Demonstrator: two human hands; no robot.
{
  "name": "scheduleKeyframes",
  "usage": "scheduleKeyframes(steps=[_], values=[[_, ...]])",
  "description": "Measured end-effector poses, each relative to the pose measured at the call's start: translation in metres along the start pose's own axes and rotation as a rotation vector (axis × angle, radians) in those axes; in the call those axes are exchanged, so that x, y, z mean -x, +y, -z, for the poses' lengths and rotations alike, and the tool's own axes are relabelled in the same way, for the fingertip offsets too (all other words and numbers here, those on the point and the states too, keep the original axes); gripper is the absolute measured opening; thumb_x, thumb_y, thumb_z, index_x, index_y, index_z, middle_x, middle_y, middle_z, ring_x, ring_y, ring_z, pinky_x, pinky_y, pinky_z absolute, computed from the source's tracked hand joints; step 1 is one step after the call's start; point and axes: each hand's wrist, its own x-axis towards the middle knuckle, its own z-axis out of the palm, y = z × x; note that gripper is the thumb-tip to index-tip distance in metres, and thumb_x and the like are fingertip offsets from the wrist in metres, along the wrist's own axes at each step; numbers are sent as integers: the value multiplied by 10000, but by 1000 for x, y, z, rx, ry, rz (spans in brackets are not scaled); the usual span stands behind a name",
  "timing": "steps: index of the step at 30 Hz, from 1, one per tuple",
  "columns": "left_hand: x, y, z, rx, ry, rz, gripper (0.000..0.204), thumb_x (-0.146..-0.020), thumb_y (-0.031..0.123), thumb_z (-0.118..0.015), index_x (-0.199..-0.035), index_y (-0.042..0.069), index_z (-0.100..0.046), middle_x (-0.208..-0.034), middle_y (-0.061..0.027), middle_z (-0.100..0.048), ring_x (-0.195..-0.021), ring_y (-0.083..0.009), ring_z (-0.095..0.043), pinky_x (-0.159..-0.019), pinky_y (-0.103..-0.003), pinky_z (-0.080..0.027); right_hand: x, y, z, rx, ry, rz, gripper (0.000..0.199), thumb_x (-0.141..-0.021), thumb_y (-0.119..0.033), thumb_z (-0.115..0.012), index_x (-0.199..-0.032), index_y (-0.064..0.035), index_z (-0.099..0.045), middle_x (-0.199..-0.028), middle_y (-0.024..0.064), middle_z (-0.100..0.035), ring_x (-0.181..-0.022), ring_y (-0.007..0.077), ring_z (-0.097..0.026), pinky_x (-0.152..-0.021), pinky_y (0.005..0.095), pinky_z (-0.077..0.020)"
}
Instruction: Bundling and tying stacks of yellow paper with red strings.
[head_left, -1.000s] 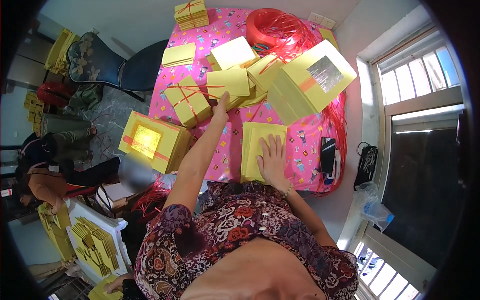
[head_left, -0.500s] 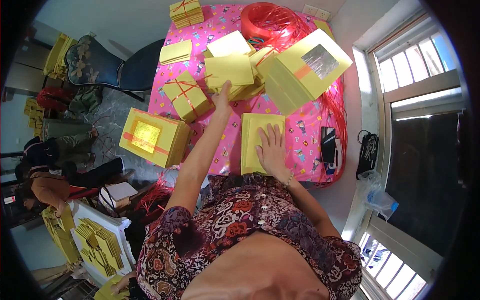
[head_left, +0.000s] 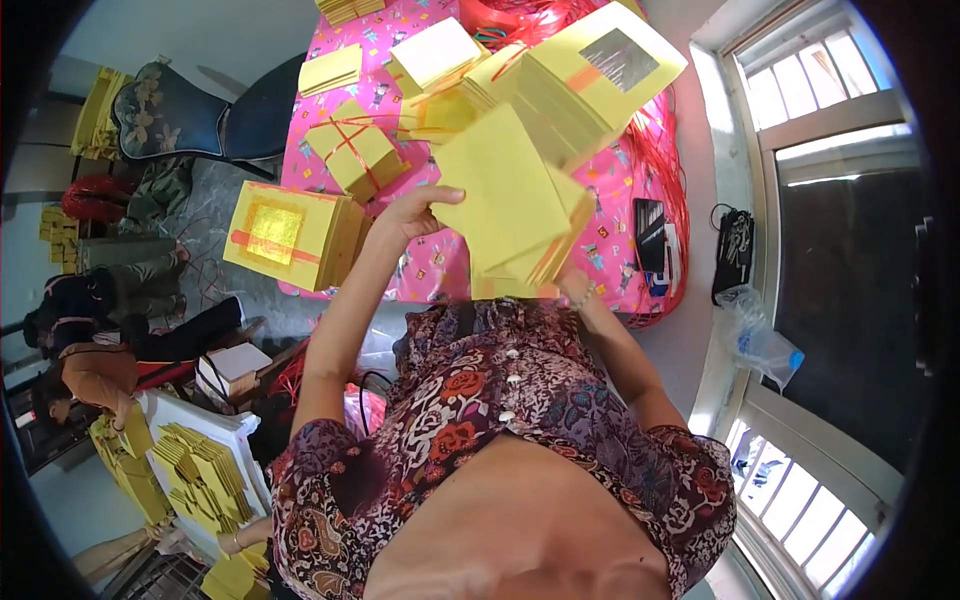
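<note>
Two hands: both are on one stack of yellow paper sheets [head_left: 515, 205], held up above the near edge of the pink table [head_left: 620, 215].
Change: half a second ago the stack lay flat on the cloth under the right palm and the left hand reached to the bundles further back; now the stack is off the table and tilted.
Left hand [head_left: 405, 212]: fingers curled together, pinching the stack's left edge, thumb on top.
Right hand [head_left: 572, 290]: mostly hidden under the stack's lower right corner; how its fingers lie cannot be told.
Near edge: the lifted stack overhangs it, close to the person's chest.
Left edge: a yellow box with a red band [head_left: 290, 235] sits beside the table there, a tied yellow bundle [head_left: 355, 150] just above it on the cloth.
Right edge: a black phone [head_left: 650, 232] lies by red string [head_left: 672, 150].
Far side: a large yellow box [head_left: 600, 75] and loose stacks crowd the cloth.
Open room: bare pink cloth shows only below and right of the stack.
</note>
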Motion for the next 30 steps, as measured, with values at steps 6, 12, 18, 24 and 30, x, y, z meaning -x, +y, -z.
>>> scheduleKeyframes(steps=[6, 12, 18, 24, 30], values=[[-9, 6, -19, -289, -134, 196, 844, -741, 113, -781, -1460, 19, -350, -1396, -130, -508, -1284, -244, -500, -1080, -388, -398, -13, -39, 7, 182, -62, 276, 347, -943, -298, -603, -1159, -27, -633, -1113, 132, -663, -1117, 296, -580, -952, 408, -450], [-33, 15, -27, -455, -168, 254, 833, -755, 108, -781, -1461, 18, -350, -1394, -126, -510, -1294, -233, -486, -1086, -382, -387, -16, -83, 4, 355, -106, 563, 313, -959, -281, -589, -1136, -28, -642, -1067, 107, -677, -1043, 261, -613, -890, 368, -483], [-34, 17, -13, -394, -121, 349, 790, -778, 91, -769, -1452, 22, -363, -1388, -122, -517, -1274, -214, -513, -1055, -369, -436, -13, -131, -5, 541, -146, 864, 283, -974, -263, -575, -1113, -29, -651, -1021, 81, -691, -970, 226, -647, -828, 327, -515], [-34, 17, -20, -457, -109, 352, 818, -787, 111, -773, -1469, 28, -328, -1396, -110, -502, -1277, -206, -504, -1045, -360, -441, -11, -175, 25, 309, 5, 199, 239, -1011, -210, -524, -1106, -34, -654, -944, 16, -672, -833, 110, -614, -735, 262, -504], [-42, 16, -24, -604, -154, 379, 873, -793, 151, -783, -1491, 38, -272, -1401, -92, -486, -1274, -185, -495, -1030, -350, -447, 13, -225, -6, 525, -222, 83, 311, -960, -182, -612, -1208, 4, -583, -997, 43, -666, -848, 111, -603, -744, 262, -489]])
